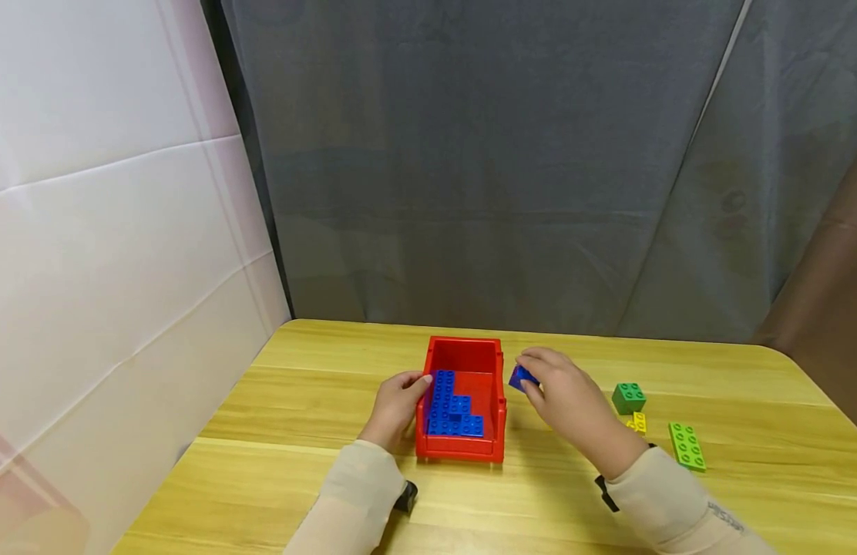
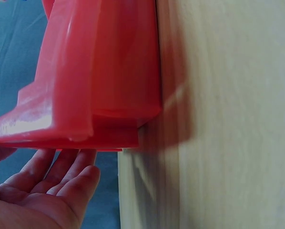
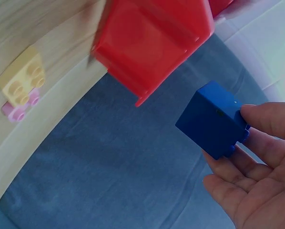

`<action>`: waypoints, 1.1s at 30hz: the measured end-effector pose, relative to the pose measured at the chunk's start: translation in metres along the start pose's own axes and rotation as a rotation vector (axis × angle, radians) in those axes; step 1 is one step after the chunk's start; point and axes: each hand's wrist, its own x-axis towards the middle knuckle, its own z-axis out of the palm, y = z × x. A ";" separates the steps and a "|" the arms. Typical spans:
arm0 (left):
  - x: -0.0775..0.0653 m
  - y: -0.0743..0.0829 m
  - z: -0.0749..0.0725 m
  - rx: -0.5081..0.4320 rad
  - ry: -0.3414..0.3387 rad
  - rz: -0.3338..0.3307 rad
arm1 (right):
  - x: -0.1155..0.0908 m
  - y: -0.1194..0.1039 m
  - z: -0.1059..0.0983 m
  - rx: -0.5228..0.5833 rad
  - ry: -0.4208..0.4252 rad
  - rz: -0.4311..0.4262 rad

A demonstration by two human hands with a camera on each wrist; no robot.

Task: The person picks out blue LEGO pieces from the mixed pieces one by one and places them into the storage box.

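Observation:
A red plastic bin (image 1: 460, 449) stands on the table, with several blue toy bricks (image 1: 438, 401) lying stud-up along its left side and front. My left hand (image 1: 390, 408) grips the bin's left wall, thumb over the rim and fingers along the outside. To the right of the bin, my right hand (image 1: 567, 393) pinches a blue toy brick (image 3: 209, 119) between thumb and fingers. That brick is tilted, above the table and apart from the bin wall; its studs face the fingers in the right wrist view.
Right of my right hand lie a dark green brick (image 1: 629, 398), a yellow brick (image 1: 639, 423) and a lime green brick (image 1: 688, 445). The right wrist view shows a yellow brick (image 3: 23, 81) beside a pink brick (image 3: 18, 112). A grey curtain (image 1: 470, 169) hangs behind the table.

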 end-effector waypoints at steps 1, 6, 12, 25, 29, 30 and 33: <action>0.000 0.000 0.000 -0.002 -0.001 0.003 | 0.001 -0.002 0.001 0.000 0.001 -0.005; -0.001 -0.001 0.000 -0.009 -0.002 0.006 | 0.005 -0.008 0.006 0.008 -0.001 -0.022; -0.001 -0.001 0.000 -0.008 0.002 0.015 | 0.009 -0.013 0.010 0.012 0.000 -0.068; -0.002 -0.001 0.000 0.002 -0.007 0.014 | 0.014 -0.028 0.021 0.041 -0.067 -0.061; -0.002 0.000 0.000 0.000 -0.006 0.013 | 0.016 -0.030 0.024 0.054 -0.086 -0.059; -0.002 0.000 0.000 0.000 -0.005 0.014 | 0.017 -0.030 0.025 0.051 -0.093 -0.061; -0.002 0.000 0.000 0.000 -0.006 0.014 | 0.020 -0.031 0.027 0.032 -0.110 -0.074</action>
